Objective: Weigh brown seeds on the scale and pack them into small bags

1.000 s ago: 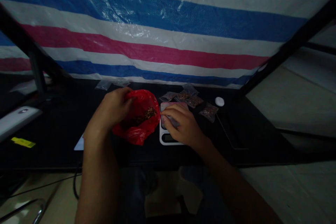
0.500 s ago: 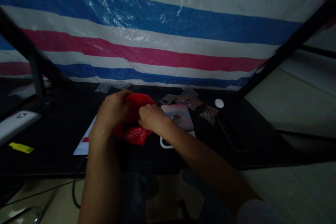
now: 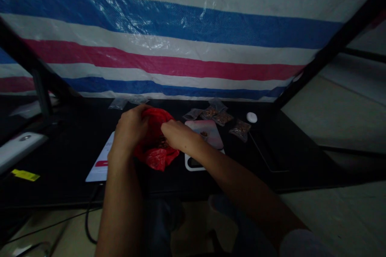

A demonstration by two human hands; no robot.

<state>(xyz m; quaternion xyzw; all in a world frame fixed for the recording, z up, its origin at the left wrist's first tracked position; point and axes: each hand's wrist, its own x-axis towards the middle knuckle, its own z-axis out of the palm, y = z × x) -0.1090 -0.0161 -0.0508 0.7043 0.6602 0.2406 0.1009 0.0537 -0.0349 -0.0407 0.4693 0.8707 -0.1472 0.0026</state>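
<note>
Seeing little inside the red plastic bag (image 3: 156, 158): our left hand (image 3: 129, 128) grips its rim; our right hand's (image 3: 177, 134) fingers are hidden, grip unclear.

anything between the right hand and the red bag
Nothing visible stands between them: the right hand reaches straight to the red plastic bag and appears to touch its top, while the left hand grips the bag beside it.
</note>
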